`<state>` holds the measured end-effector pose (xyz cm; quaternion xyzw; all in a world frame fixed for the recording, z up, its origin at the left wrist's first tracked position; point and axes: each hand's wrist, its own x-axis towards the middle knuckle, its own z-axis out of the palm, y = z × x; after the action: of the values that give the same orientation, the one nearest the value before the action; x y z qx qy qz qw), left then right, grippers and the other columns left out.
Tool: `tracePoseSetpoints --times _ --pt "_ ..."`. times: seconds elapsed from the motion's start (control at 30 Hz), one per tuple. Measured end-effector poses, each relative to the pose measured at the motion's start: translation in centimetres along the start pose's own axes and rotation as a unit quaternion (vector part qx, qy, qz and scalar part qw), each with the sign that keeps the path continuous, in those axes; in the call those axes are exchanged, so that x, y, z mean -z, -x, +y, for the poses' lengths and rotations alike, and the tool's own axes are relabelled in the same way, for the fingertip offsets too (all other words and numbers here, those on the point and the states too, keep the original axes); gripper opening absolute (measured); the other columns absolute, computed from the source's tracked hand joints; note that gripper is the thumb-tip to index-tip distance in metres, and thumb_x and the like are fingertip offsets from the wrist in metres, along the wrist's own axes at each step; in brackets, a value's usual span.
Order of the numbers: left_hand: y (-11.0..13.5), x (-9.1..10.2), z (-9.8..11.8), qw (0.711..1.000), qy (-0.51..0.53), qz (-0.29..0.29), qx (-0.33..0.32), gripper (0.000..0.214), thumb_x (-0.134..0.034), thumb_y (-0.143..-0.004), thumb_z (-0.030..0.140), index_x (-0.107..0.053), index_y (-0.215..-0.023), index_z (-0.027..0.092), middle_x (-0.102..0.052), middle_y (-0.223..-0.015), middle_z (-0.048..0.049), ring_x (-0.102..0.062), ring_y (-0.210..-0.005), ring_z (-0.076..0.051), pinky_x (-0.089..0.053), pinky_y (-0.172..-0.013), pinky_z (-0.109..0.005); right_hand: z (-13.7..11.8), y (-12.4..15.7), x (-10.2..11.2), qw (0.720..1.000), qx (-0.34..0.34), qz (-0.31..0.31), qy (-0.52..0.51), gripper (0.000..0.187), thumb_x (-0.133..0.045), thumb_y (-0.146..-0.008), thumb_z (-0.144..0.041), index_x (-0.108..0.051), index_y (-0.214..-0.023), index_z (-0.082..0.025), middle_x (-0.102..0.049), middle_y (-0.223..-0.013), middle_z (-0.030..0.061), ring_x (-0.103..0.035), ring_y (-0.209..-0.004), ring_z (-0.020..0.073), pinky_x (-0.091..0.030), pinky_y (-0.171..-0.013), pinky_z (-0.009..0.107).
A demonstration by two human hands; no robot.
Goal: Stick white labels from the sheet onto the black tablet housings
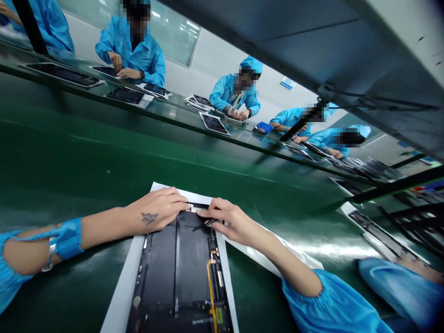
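Observation:
An opened tablet (194,268) lies in front of me on a sheet of white paper (121,291), its dark battery cells, an orange ribbon cable (210,286) and small parts exposed. At its far edge, my left hand (163,208) presses its closed fingertips by a small whitish piece (194,209); whether they grip it is hidden. My right hand (231,221) comes in from the other side with its fingers pinched. Its index fingertip is by the same piece, and a small dark thing too unclear to name shows under the fingers.
White sheets (270,252) lie under my right forearm. To the right are another opened tablet (381,231) and a neighbour's blue sleeve (398,286). Beyond a raised ledge (173,120), several people in blue work at tablets. A shelf (294,37) hangs overhead.

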<state>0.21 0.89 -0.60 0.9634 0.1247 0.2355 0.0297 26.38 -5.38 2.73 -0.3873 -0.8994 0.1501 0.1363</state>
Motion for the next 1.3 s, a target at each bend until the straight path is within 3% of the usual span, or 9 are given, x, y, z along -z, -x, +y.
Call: tracePoseSetpoints --times 0.1,0.23,0.33,0.47,0.63,0.73,0.9,1.13,1.3 --pt "0.0 0.2 0.1 1.0 0.003 0.0 -0.005 0.031 -0.041 -0.098 0.01 -0.066 -0.118 0.011 -0.069 -0.118 -0.0102 -0.059 -0.103 -0.024 -0.05 -0.092 -0.037 0.3 0.2 1.0 0.997 -0.053 -0.011 -0.049 0.018 -0.054 -0.097 -0.019 -0.072 -0.099 -0.018 -0.067 -0.09 0.007 -0.063 -0.085 0.0195 -0.05 -0.076 0.032" --pt "-0.1 0.2 -0.3 0.999 0.047 -0.005 0.022 0.031 -0.041 -0.099 0.011 -0.067 -0.115 0.014 -0.071 -0.116 -0.0078 -0.061 -0.104 -0.023 -0.05 -0.091 -0.035 0.5 -0.2 0.3 0.989 -0.103 0.067 -0.084 0.018 -0.054 -0.097 -0.022 -0.07 -0.09 -0.017 -0.066 -0.083 0.0051 -0.063 -0.076 0.0179 -0.049 -0.071 0.03" --pt "-0.1 0.1 -0.6 0.994 0.091 0.003 0.064 0.029 -0.04 -0.099 0.011 -0.068 -0.108 0.016 -0.073 -0.107 -0.0061 -0.064 -0.098 -0.021 -0.051 -0.086 -0.032 0.4 -0.7 -1.1 0.987 -0.083 0.106 -0.091 0.021 -0.051 -0.096 -0.016 -0.07 -0.103 -0.02 -0.065 -0.092 0.0071 -0.063 -0.088 0.0204 -0.05 -0.079 0.034" --pt "-0.1 0.2 -0.6 0.992 0.098 -0.005 0.079 0.028 -0.041 -0.097 0.008 -0.067 -0.102 0.016 -0.072 -0.102 -0.0061 -0.064 -0.096 -0.021 -0.05 -0.085 -0.031 0.0 -1.1 -2.6 0.994 -0.046 0.095 -0.042 0.033 -0.046 -0.093 -0.006 -0.068 -0.113 -0.023 -0.061 -0.098 0.0084 -0.058 -0.095 0.0226 -0.048 -0.083 0.037" --pt "-0.1 0.4 -0.3 0.992 0.093 -0.027 0.08 0.026 -0.04 -0.098 0.009 -0.064 -0.102 0.016 -0.07 -0.101 -0.0067 -0.062 -0.097 -0.021 -0.049 -0.087 -0.032 -0.2 -1.1 -2.5 0.996 -0.026 0.085 0.01 0.035 -0.044 -0.093 -0.005 -0.065 -0.117 -0.02 -0.06 -0.099 0.0102 -0.054 -0.091 0.0236 -0.046 -0.078 0.038" --pt "-0.1 0.4 -0.4 0.993 0.09 -0.027 0.076 0.027 -0.039 -0.098 0.009 -0.064 -0.103 0.016 -0.07 -0.102 -0.0072 -0.061 -0.097 -0.021 -0.049 -0.086 -0.032 0.3 -0.9 -1.8 0.996 -0.021 0.084 0.006 0.033 -0.046 -0.092 -0.004 -0.068 -0.112 -0.019 -0.062 -0.097 0.01 -0.054 -0.09 0.0234 -0.046 -0.078 0.038" --pt "0.0 0.2 -0.6 0.994 0.093 -0.016 0.058 0.029 -0.037 -0.098 0.007 -0.064 -0.103 0.015 -0.069 -0.105 -0.0086 -0.061 -0.096 -0.021 -0.05 -0.083 -0.032 1.0 -0.7 -1.0 0.986 -0.082 0.121 -0.081 0.023 -0.053 -0.092 -0.01 -0.073 -0.094 -0.021 -0.063 -0.092 0.0069 -0.059 -0.09 0.0215 -0.048 -0.08 0.036" --pt "0.1 0.1 -0.8 0.995 0.087 -0.012 0.05 0.03 -0.036 -0.096 0.005 -0.064 -0.104 0.015 -0.069 -0.106 -0.0082 -0.06 -0.096 -0.021 -0.05 -0.083 -0.031 1.0 -0.4 -0.2 0.99 -0.11 0.061 -0.057 0.021 -0.058 -0.086 -0.004 -0.073 -0.087 -0.019 -0.066 -0.086 0.0057 -0.059 -0.086 0.0211 -0.048 -0.076 0.034" --pt "0.1 0.3 -0.7 0.995 0.089 -0.01 0.051 0.034 -0.033 -0.096 0.007 -0.065 -0.104 0.016 -0.069 -0.105 -0.0085 -0.06 -0.094 -0.02 -0.051 -0.084 -0.032 0.5 -0.8 -1.2 0.986 -0.094 0.113 -0.078 0.023 -0.054 -0.089 -0.006 -0.072 -0.092 -0.021 -0.065 -0.092 0.0062 -0.06 -0.091 0.0207 -0.048 -0.082 0.035"
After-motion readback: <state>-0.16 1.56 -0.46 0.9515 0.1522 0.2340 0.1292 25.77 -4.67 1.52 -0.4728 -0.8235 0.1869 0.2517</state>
